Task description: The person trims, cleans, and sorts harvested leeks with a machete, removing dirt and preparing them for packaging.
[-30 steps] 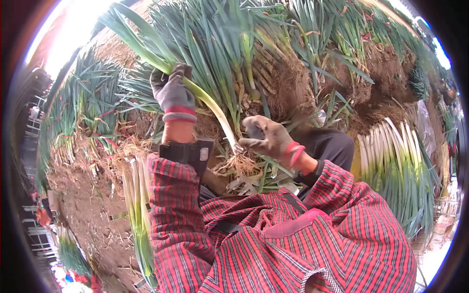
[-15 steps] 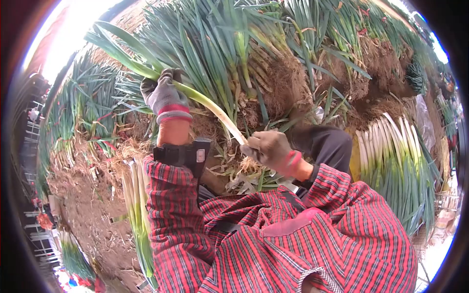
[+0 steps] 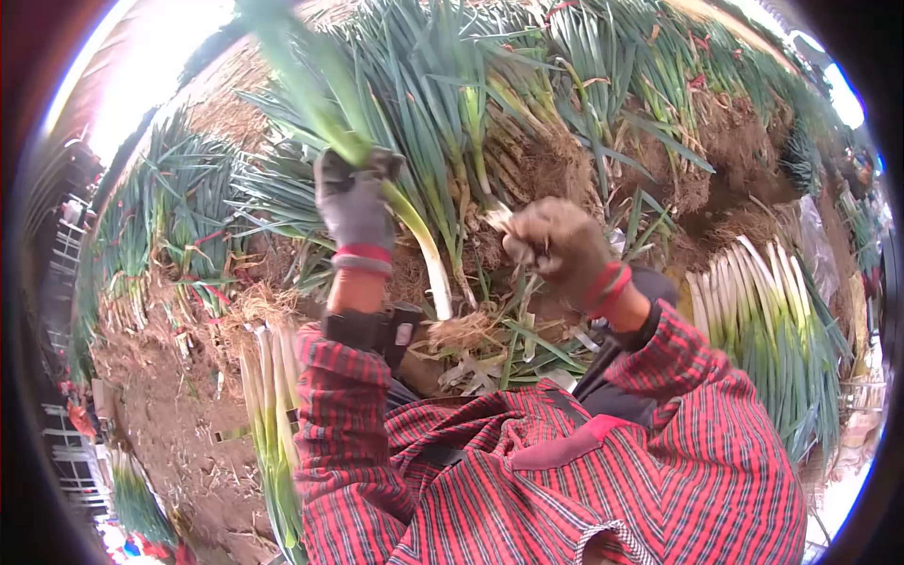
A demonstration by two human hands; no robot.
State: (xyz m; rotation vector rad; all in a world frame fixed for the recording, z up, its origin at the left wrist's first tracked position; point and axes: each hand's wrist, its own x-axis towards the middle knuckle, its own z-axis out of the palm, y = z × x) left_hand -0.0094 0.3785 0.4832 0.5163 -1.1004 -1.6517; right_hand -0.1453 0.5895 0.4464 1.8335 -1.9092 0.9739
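Note:
My left hand point(image 3: 360, 202), in a grey glove with a red cuff, is closed around a green onion point(image 3: 428, 252). Its green leaves rise blurred above the fist, and its white stem hangs down to the right, ending in roots near the ground. To the right, my right hand point(image 3: 557, 247), in a brownish glove with a red cuff, has its fingers curled together. A pale strip of peel point(image 3: 497, 217) extends from its fingertips toward the upper left. The stem and my right hand are apart.
Dense bundles of green onions point(image 3: 414, 94) with soil-covered roots point(image 3: 556, 155) lie ahead. Cleaned white-stemmed onions point(image 3: 753, 292) lie at the right, others point(image 3: 273, 405) at the left. Loose leaves and peelings point(image 3: 537, 344) litter the ground before my knees.
My right hand has come off the stem and moved up and right with a pale strip. My left hand has shifted right with the onion, whose stem now hangs lower.

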